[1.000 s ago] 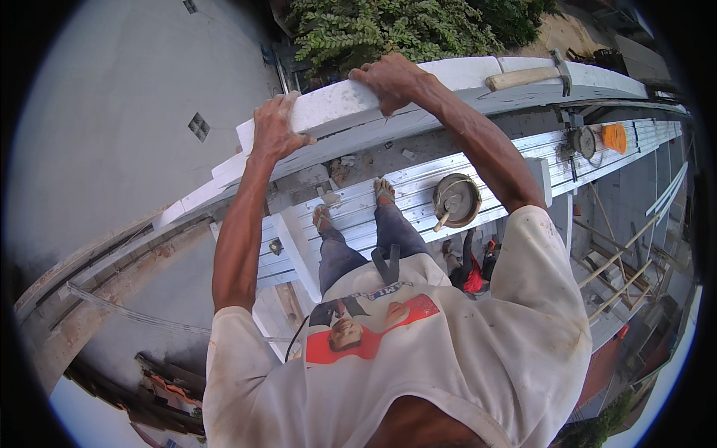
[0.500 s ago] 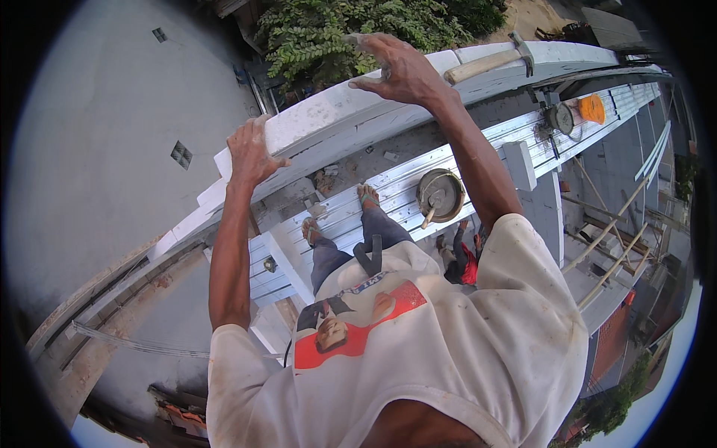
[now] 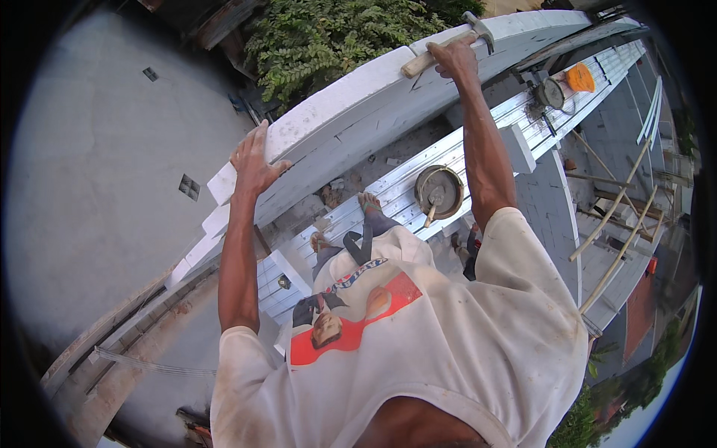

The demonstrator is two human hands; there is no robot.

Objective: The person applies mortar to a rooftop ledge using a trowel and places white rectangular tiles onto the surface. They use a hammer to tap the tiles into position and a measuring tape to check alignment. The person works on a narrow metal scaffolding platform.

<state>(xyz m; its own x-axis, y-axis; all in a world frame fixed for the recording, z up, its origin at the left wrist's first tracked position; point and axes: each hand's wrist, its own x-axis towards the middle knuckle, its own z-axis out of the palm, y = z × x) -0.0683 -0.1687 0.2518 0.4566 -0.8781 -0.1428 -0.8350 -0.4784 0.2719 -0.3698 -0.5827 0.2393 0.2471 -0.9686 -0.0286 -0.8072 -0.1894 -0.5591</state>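
My right hand (image 3: 455,60) is closed around the wooden handle of a hammer (image 3: 420,64), which lies along the top of a white block wall (image 3: 358,78). The hammer's metal head (image 3: 482,30) sticks out beyond my fingers. My left hand (image 3: 255,160) rests against the left end of the wall's top block, with its thumb stretched apart over the near face and its fingers lying on the block.
Below, my feet stand on a ribbed metal deck (image 3: 403,190). A round pan of grey mortar (image 3: 441,193) with a wooden-handled tool sits there. Farther right are another mortar container (image 3: 550,94) and an orange bucket (image 3: 580,78). Another person is partly visible beneath the deck.
My right hand has moved right from above the wall and closed on the hammer's handle. My left hand stays at the block's end. The view has shifted slightly.
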